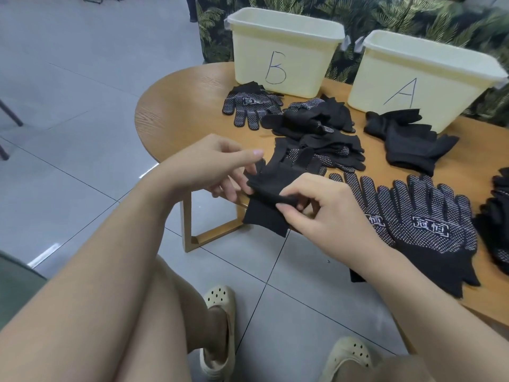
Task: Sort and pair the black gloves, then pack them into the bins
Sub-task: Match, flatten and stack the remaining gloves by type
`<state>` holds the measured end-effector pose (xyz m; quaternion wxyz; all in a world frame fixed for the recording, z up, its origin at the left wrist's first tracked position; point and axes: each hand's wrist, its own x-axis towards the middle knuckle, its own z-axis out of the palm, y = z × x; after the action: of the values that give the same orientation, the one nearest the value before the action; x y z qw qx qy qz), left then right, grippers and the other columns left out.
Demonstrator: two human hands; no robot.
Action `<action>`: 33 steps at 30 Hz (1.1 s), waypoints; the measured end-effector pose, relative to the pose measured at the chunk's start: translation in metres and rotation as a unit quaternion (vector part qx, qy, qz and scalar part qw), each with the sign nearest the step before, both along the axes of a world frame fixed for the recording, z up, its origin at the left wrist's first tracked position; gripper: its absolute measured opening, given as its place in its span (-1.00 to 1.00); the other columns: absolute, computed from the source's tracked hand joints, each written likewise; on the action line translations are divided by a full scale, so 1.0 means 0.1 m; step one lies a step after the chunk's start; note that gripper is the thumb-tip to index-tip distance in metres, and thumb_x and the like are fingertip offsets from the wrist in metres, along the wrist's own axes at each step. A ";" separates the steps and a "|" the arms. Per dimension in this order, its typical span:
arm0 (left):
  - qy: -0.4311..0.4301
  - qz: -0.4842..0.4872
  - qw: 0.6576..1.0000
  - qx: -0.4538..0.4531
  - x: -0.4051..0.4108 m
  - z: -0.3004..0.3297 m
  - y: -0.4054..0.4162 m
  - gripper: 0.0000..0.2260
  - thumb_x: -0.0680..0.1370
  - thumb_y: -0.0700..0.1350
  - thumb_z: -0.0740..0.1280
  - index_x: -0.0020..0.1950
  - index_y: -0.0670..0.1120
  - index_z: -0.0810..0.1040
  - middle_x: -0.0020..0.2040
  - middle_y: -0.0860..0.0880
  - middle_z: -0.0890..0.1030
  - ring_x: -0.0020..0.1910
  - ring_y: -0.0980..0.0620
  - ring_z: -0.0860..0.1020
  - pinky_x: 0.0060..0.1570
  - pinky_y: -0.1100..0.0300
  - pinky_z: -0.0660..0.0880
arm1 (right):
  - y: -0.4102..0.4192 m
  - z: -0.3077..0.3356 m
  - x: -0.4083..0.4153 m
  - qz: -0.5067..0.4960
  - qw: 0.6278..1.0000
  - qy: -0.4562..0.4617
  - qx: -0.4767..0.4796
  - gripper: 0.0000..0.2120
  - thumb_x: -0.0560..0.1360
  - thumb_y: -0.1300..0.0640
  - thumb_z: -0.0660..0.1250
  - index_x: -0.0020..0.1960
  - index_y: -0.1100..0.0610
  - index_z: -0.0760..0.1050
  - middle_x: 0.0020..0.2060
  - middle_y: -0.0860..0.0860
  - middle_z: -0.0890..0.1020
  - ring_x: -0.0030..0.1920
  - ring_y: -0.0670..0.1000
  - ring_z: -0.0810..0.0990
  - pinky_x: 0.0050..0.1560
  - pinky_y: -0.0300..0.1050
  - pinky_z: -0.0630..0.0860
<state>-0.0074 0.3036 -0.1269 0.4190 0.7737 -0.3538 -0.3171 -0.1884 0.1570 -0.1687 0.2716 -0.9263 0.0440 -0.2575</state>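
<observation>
Both hands grip one folded glove bundle (271, 188) at the near-left rim of the table (176, 106). Left hand (220, 172) pinches the bundle's left end, thumb on top, fingers underneath. Right hand (316, 205) clamps the roll from the right, fingertips curled over the fold. The bundle's long axis runs roughly near-to-far: cuff hangs off the table edge toward the person, dotted glove fingers point up toward the loose pile (316, 128).

Bin B (283, 51) and bin A (421, 75) sit at the far side, well apart from the bundle. Bin B lies almost straight ahead of it, so likely the shorter reach; the left hand is the nearer one to B. A flat pair (429, 224) lies just right of the right hand.
</observation>
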 end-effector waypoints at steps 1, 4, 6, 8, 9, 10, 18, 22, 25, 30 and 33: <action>0.004 0.004 1.000 0.013 0.01 -0.01 0.00 -0.61 0.62 0.19 0.33 0.04 -0.16 0.60 -0.18 -0.13 0.74 -0.37 -0.04 0.60 -0.36 0.18 0.42 | 0.00 0.00 0.00 -0.004 1.000 -0.005 0.001 -0.93 0.48 0.23 0.49 -0.10 0.09 0.63 -0.24 -0.19 0.52 -0.25 -0.05 0.52 -0.17 -0.32 0.37; 0.024 0.016 0.999 0.039 0.03 -0.01 -0.01 -0.65 0.58 0.15 0.40 0.04 -0.14 0.53 -0.15 -0.12 0.75 -0.38 0.00 0.59 -0.36 0.18 0.45 | -0.01 0.01 -0.02 -0.024 0.999 -0.020 0.016 -0.92 0.49 0.24 0.48 -0.09 0.08 0.65 -0.28 -0.13 0.53 -0.27 -0.02 0.51 -0.20 -0.25 0.40; 0.033 0.017 0.998 0.053 0.01 0.01 -0.03 -0.62 0.55 0.15 0.45 0.08 -0.15 0.51 -0.14 -0.12 0.75 -0.38 0.01 0.60 -0.36 0.19 0.45 | -0.01 0.03 -0.02 -0.033 0.999 -0.031 0.021 -0.90 0.50 0.25 0.47 -0.08 0.07 0.66 -0.30 -0.07 0.53 -0.29 -0.01 0.49 -0.23 -0.19 0.41; 0.044 0.017 0.997 0.066 -0.02 0.03 -0.05 -0.61 0.53 0.13 0.48 0.10 -0.15 0.51 -0.14 -0.13 0.75 -0.39 0.02 0.59 -0.39 0.22 0.45 | -0.01 0.05 -0.02 -0.040 0.998 -0.042 0.022 -0.89 0.50 0.26 0.46 -0.08 0.06 0.67 -0.31 -0.11 0.52 -0.31 -0.03 0.48 -0.26 -0.19 0.41; 0.049 0.016 0.996 0.072 -0.03 0.03 -0.06 -0.60 0.53 0.13 0.48 0.11 -0.16 0.51 -0.14 -0.13 0.75 -0.40 0.02 0.58 -0.40 0.22 0.44 | -0.01 0.05 -0.02 -0.043 0.998 -0.046 0.025 -0.89 0.50 0.26 0.46 -0.08 0.06 0.67 -0.31 -0.13 0.52 -0.32 -0.03 0.49 -0.26 -0.19 0.41; 0.052 0.015 0.995 0.079 -0.03 0.03 -0.07 -0.60 0.53 0.13 0.48 0.12 -0.16 0.52 -0.14 -0.14 0.75 -0.40 0.02 0.58 -0.41 0.23 0.44 | -0.01 0.06 -0.02 -0.045 0.997 -0.052 0.030 -0.89 0.50 0.27 0.46 -0.08 0.07 0.67 -0.31 -0.12 0.53 -0.34 -0.01 0.49 -0.26 -0.19 0.42; 0.111 0.038 0.993 -0.019 -0.01 0.00 -0.09 -0.76 0.54 -0.11 0.49 0.17 -0.13 0.59 -0.09 -0.21 0.74 -0.31 -0.03 0.63 -0.41 0.24 0.52 | -0.04 0.10 -0.04 -0.046 0.992 -0.108 0.044 -0.84 0.47 0.37 0.45 -0.02 0.17 0.70 -0.13 0.01 0.66 -0.14 -0.01 0.62 -0.23 -0.07 0.57; 0.080 0.027 0.992 -0.089 0.02 -0.01 -0.09 -0.79 0.53 -0.24 0.48 0.15 -0.12 0.63 -0.21 -0.11 0.70 -0.24 -0.02 0.66 -0.27 0.23 0.59 | -0.07 0.09 -0.07 -0.035 0.991 -0.128 -0.018 -0.86 0.48 0.36 0.44 0.01 0.22 0.69 -0.06 0.05 0.65 -0.04 0.00 0.62 -0.08 -0.03 0.57; 0.065 0.007 0.994 -0.084 0.03 -0.03 -0.08 -0.82 0.52 -0.25 0.49 0.11 -0.13 0.66 -0.18 -0.14 0.68 -0.21 -0.01 0.65 -0.14 0.16 0.59 | -0.08 0.02 -0.11 -0.011 0.992 -0.097 -0.081 -0.84 0.50 0.36 0.43 0.06 0.23 0.68 -0.03 0.07 0.64 -0.03 0.00 0.61 -0.02 -0.06 0.55; 0.032 0.023 0.998 -0.045 0.03 -0.10 -0.10 -0.82 0.51 -0.21 0.52 0.09 -0.15 0.66 -0.26 -0.12 0.66 -0.36 0.06 0.56 -0.26 0.17 0.46 | -0.08 -0.12 -0.14 0.026 0.990 -0.013 -0.138 -0.80 0.53 0.29 0.34 0.11 0.21 0.66 0.04 0.05 0.61 0.00 0.08 0.60 -0.05 0.07 0.59; 0.003 0.024 0.999 -0.027 0.03 -0.12 -0.12 -0.83 0.50 -0.20 0.54 0.06 -0.14 0.66 -0.29 -0.07 0.67 -0.36 0.07 0.57 -0.34 0.23 0.45 | -0.08 -0.14 -0.17 0.034 0.985 0.001 -0.168 -0.81 0.52 0.28 0.35 0.09 0.22 0.67 0.01 0.06 0.62 -0.01 0.11 0.61 -0.04 0.07 0.60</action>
<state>-0.0046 0.2918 -0.1388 0.4484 0.7696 -0.3419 -0.2996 -0.2054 0.1495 -0.1823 0.1208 -0.9598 -0.0308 -0.2513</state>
